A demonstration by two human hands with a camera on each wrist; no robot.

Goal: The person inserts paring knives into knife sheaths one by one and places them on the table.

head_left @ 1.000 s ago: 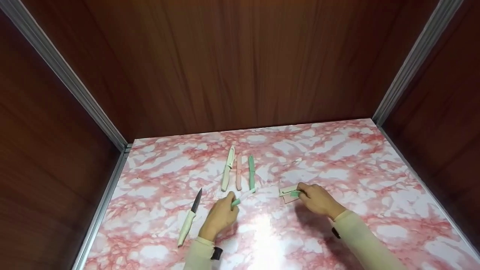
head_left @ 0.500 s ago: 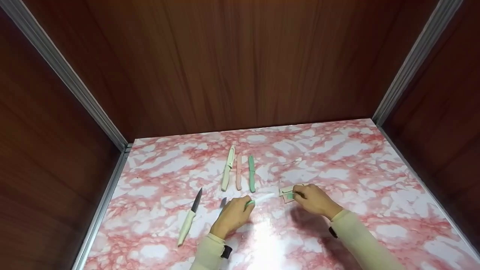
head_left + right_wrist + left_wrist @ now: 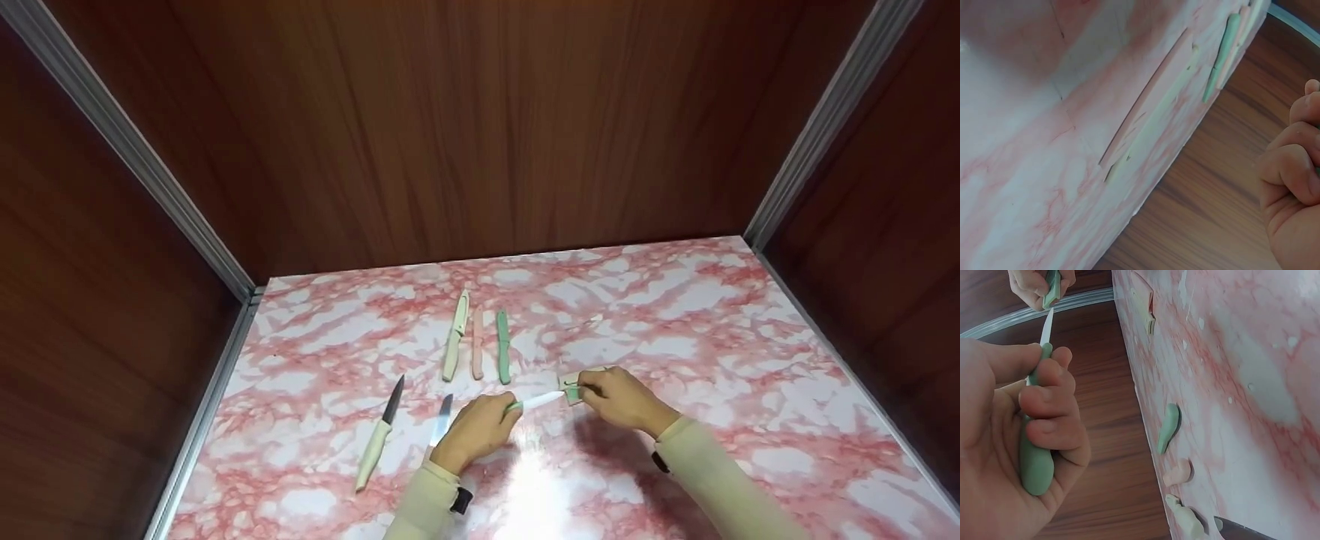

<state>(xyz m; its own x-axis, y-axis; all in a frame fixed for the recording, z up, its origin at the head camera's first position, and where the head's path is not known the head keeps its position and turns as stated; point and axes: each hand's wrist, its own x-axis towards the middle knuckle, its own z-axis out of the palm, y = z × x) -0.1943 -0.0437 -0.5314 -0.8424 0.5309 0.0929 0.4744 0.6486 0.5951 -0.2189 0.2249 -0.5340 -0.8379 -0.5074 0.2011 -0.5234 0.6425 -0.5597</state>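
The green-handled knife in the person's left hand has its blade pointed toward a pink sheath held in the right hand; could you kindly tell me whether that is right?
Not quite: the sheath held in the right hand is green, not pink, as the left wrist view shows. The green-handled knife is indeed in the left hand, its blade pointed toward that sheath.

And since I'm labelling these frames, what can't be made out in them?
- Head view: most of the handle of the loose knife by the left hand, which covers it.
- Left wrist view: whether the green-handled knife touches the green sheath; any gap is too small.
- Left wrist view: the rest of the dark blade, cut by the bottom edge.
- Right wrist view: what the right hand holds, cut by the right edge.
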